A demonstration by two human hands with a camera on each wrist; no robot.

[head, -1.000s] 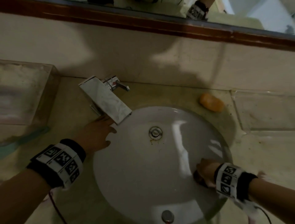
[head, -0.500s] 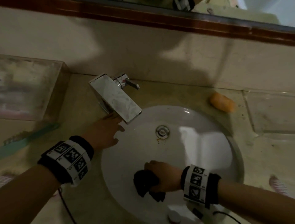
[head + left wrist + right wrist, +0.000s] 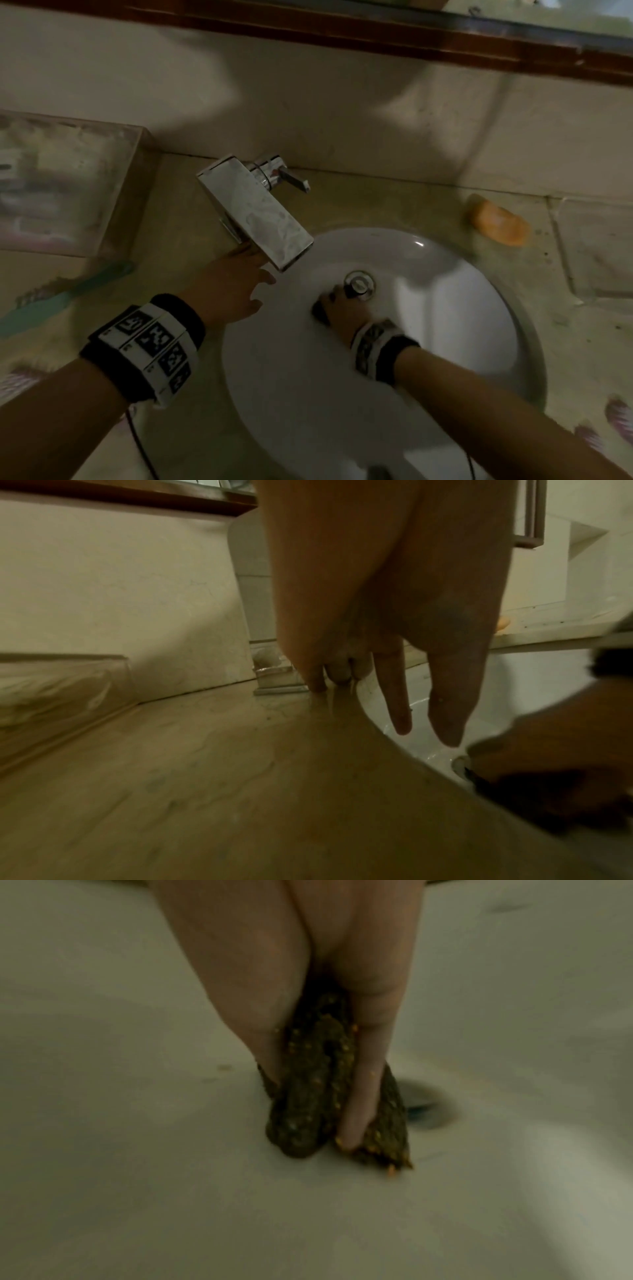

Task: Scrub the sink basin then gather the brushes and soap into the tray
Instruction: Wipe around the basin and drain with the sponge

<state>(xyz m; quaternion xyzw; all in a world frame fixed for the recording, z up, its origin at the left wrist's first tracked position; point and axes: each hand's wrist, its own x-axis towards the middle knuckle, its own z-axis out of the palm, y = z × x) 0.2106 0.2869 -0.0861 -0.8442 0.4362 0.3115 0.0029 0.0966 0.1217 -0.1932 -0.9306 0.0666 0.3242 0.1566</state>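
Gripping one dark scrubber [image 3: 318,1096], right-hand fingers [image 3: 363,1102] curl; left fingers [image 3: 397,696] spread.

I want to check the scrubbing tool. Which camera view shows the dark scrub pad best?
The right wrist view: the dark scrub pad fills the centre, gripped by the right hand beside the drain. The head view shows only a dark edge under that hand. In the left wrist view, only a dark blur.

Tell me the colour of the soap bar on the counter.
Orange; the soap bar shows best in the head view.
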